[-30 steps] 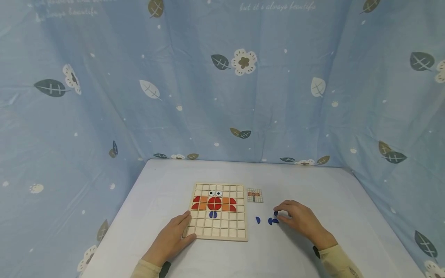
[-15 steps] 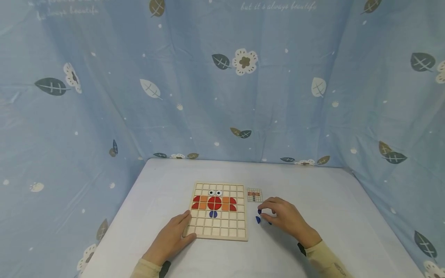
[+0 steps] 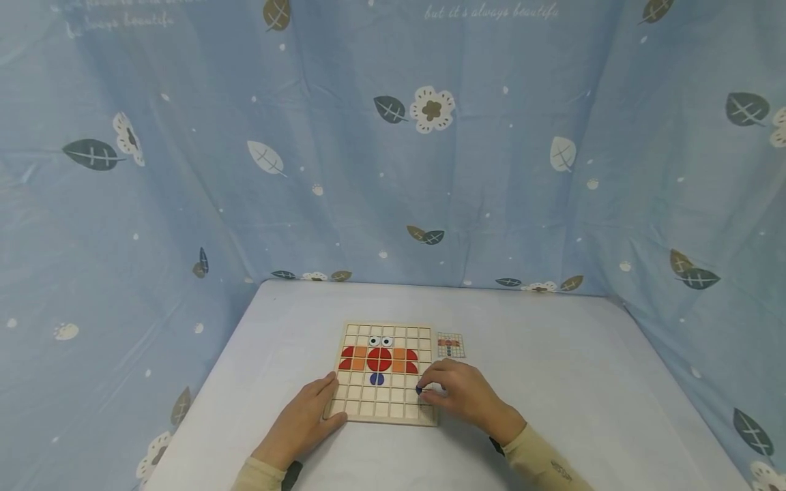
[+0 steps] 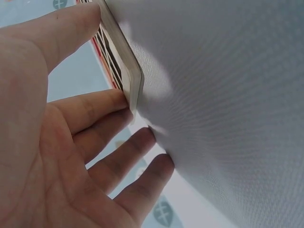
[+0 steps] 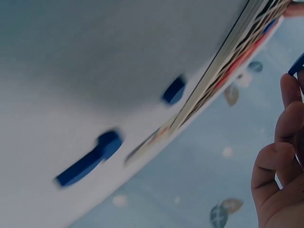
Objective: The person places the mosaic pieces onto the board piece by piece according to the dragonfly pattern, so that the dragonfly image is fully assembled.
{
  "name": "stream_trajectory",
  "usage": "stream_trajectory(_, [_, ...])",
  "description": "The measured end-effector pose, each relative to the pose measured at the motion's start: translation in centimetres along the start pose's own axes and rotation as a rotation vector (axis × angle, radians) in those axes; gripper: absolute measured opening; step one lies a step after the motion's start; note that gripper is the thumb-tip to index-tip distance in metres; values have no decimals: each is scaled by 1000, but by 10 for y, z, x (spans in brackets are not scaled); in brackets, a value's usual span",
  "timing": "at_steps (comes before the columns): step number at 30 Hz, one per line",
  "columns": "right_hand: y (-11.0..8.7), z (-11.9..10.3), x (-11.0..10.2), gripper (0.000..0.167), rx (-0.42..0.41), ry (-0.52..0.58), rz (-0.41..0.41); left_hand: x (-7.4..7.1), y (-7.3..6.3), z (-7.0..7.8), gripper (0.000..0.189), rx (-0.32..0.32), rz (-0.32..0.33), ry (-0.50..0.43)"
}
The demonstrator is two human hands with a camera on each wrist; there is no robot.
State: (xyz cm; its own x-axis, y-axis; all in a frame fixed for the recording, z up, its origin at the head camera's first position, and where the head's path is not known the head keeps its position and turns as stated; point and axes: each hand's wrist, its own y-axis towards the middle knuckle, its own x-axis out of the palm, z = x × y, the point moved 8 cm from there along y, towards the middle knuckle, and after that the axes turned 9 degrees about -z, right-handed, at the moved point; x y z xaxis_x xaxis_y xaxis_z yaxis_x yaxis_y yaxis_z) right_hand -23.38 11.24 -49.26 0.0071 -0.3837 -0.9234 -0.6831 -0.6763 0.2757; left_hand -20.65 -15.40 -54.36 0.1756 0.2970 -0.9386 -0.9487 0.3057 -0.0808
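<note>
A wooden grid board (image 3: 393,421) lies on the white table, with red, orange and blue flat pieces and two eye pieces set in its squares. My left hand (image 3: 303,416) rests at its near left corner; in the left wrist view the thumb touches one edge and the fairly straight fingers (image 4: 102,107) touch the other. Between thumb and fingertips my right hand (image 3: 462,394) pinches a small blue half-round piece (image 3: 419,390), held above the board's right side. The blue piece (image 5: 297,65) shows partly at the edge of the right wrist view.
A small pattern card (image 3: 451,345) lies right of the board. Loose blue pieces lie on the table, one apart (image 5: 174,90) and two touching (image 5: 80,167); the right hand hides them in the head view. A patterned blue curtain (image 3: 393,170) surrounds the table.
My right hand has carried the pinched blue piece leftward from the loose pieces to over the board's right side. The left hand and board have stayed put.
</note>
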Motion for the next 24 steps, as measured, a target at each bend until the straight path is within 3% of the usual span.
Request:
stream_trajectory(14, [37,-36,24,14,-108,-13,-26,2,2,-3,74,-14,-3,0])
stream_trajectory(24, [60,-46,39,13,-82,-15,-123,1,2,-4,73,-15,1,5])
